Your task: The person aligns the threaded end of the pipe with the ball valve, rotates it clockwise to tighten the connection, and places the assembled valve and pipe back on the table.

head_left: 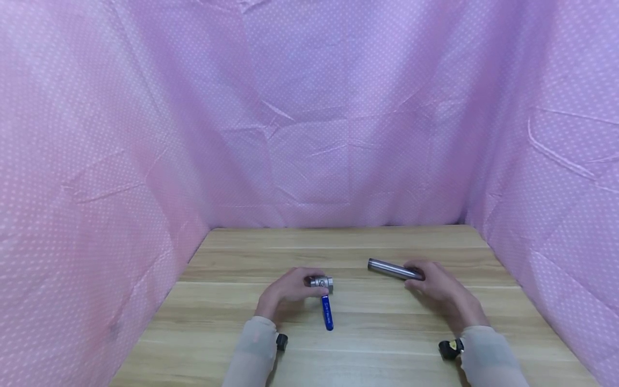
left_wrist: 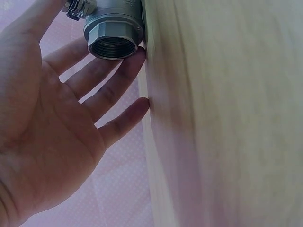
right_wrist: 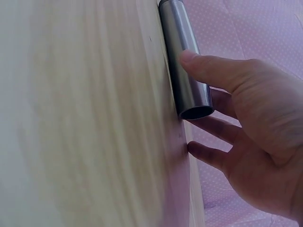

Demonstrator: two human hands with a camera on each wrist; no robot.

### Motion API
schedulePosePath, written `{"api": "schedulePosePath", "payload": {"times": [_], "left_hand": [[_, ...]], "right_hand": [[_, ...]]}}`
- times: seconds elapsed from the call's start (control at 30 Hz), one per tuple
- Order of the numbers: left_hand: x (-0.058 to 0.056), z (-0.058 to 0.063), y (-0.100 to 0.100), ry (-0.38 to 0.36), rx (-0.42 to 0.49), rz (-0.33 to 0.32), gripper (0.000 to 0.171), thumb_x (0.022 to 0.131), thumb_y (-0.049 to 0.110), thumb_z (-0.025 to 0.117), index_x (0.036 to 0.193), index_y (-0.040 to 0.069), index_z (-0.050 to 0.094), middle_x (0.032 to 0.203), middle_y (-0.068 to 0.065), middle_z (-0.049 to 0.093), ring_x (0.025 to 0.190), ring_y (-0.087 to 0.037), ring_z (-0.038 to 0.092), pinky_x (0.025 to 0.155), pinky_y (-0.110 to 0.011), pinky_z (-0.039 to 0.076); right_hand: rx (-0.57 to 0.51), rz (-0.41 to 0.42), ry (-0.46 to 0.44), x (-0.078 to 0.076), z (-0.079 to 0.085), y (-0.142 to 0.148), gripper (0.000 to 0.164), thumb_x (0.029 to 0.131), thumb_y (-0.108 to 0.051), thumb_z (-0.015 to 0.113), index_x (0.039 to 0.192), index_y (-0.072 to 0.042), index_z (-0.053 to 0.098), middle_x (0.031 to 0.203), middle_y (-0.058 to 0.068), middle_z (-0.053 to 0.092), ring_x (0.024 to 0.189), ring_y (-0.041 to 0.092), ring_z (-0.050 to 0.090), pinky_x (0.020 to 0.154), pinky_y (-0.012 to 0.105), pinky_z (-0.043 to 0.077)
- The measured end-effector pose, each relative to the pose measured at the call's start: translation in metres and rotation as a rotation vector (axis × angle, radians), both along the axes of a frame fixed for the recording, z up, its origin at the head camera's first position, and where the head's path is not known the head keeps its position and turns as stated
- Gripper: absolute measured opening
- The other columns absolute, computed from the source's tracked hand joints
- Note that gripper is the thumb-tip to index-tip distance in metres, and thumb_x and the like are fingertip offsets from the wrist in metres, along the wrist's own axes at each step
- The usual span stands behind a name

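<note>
A silver ball valve [head_left: 323,283] with a blue lever handle [head_left: 328,314] is on the wooden table, left of centre. My left hand [head_left: 292,285] holds it from the left, thumb on the near side and fingers on the far side. In the left wrist view the threaded opening of the valve [left_wrist: 113,40] faces the palm. To the right, a smooth steel pipe [head_left: 389,268] lies at a slant along the tabletop. My right hand [head_left: 437,280] grips its right end. The thumb presses on the pipe [right_wrist: 182,71] in the right wrist view, with fingers behind it.
Pink dotted cloth [head_left: 309,118] hangs behind the table and at both sides. Light wood tabletop [head_left: 353,344] stretches between the arms and toward the front. A small black device [head_left: 451,349] is strapped at the right wrist, another [head_left: 282,342] at the left.
</note>
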State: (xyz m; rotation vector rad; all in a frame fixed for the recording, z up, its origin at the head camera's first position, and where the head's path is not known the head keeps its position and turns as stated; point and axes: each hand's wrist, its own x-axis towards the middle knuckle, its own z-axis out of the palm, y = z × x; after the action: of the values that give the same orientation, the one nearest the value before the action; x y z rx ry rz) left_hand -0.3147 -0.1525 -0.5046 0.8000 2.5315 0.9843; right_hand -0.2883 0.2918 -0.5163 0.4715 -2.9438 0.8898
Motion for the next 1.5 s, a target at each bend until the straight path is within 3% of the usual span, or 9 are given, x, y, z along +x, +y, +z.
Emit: {"api": "schedulePosePath", "payload": {"times": [0.47, 0.8, 1.17, 1.33, 1.5], "left_hand": [[0.0028, 0.0013, 0.0066, -0.019, -0.027, 0.067, 0.047, 0.105, 0.055, 0.077, 0.147, 0.034, 0.074, 0.114, 0.013, 0.075, 0.104, -0.013, 0.064, 0.090, -0.030, 0.054], [0.0034, 0.0009, 0.0050, -0.026, -0.012, 0.055, 0.050, 0.106, 0.056, 0.075, 0.148, 0.030, 0.073, 0.115, 0.011, 0.075, 0.104, -0.014, 0.064, 0.091, -0.032, 0.055], [0.0000, -0.0010, 0.0053, -0.033, 0.017, 0.032, 0.041, 0.108, 0.054, 0.074, 0.142, 0.033, 0.075, 0.112, 0.013, 0.075, 0.103, -0.011, 0.065, 0.092, -0.032, 0.056], [-0.0016, -0.0004, 0.0055, -0.012, 0.028, 0.011, 0.036, 0.109, 0.052, 0.073, 0.139, 0.033, 0.076, 0.110, 0.014, 0.076, 0.101, -0.010, 0.067, 0.092, -0.030, 0.058], [-0.0015, 0.0011, 0.0046, -0.030, 0.040, 0.043, 0.048, 0.108, 0.050, 0.075, 0.148, 0.024, 0.074, 0.115, 0.010, 0.078, 0.102, -0.012, 0.067, 0.091, -0.031, 0.058]], "right_hand": [[-0.025, -0.004, 0.013, 0.0008, -0.0028, -0.0002, 0.036, 0.099, -0.016, 0.085, 0.134, -0.008, 0.079, 0.124, 0.013, 0.083, 0.112, 0.030, 0.077, 0.105, 0.060, 0.063], [-0.010, 0.008, 0.031, 0.0003, -0.0034, -0.0028, 0.036, 0.098, -0.012, 0.084, 0.133, -0.006, 0.079, 0.128, 0.017, 0.082, 0.117, 0.038, 0.078, 0.108, 0.066, 0.062], [0.003, 0.012, 0.080, -0.0019, -0.0030, -0.0075, 0.029, 0.096, -0.006, 0.085, 0.124, -0.006, 0.081, 0.118, 0.010, 0.083, 0.109, 0.028, 0.077, 0.100, 0.053, 0.064], [-0.038, -0.013, 0.039, -0.0020, -0.0013, -0.0076, 0.028, 0.099, -0.006, 0.081, 0.126, -0.011, 0.079, 0.117, 0.006, 0.081, 0.108, 0.023, 0.074, 0.100, 0.050, 0.063], [-0.087, -0.034, 0.029, -0.0011, 0.0009, -0.0075, 0.030, 0.101, -0.007, 0.079, 0.131, -0.011, 0.078, 0.121, 0.009, 0.079, 0.112, 0.025, 0.073, 0.105, 0.053, 0.062]]}}
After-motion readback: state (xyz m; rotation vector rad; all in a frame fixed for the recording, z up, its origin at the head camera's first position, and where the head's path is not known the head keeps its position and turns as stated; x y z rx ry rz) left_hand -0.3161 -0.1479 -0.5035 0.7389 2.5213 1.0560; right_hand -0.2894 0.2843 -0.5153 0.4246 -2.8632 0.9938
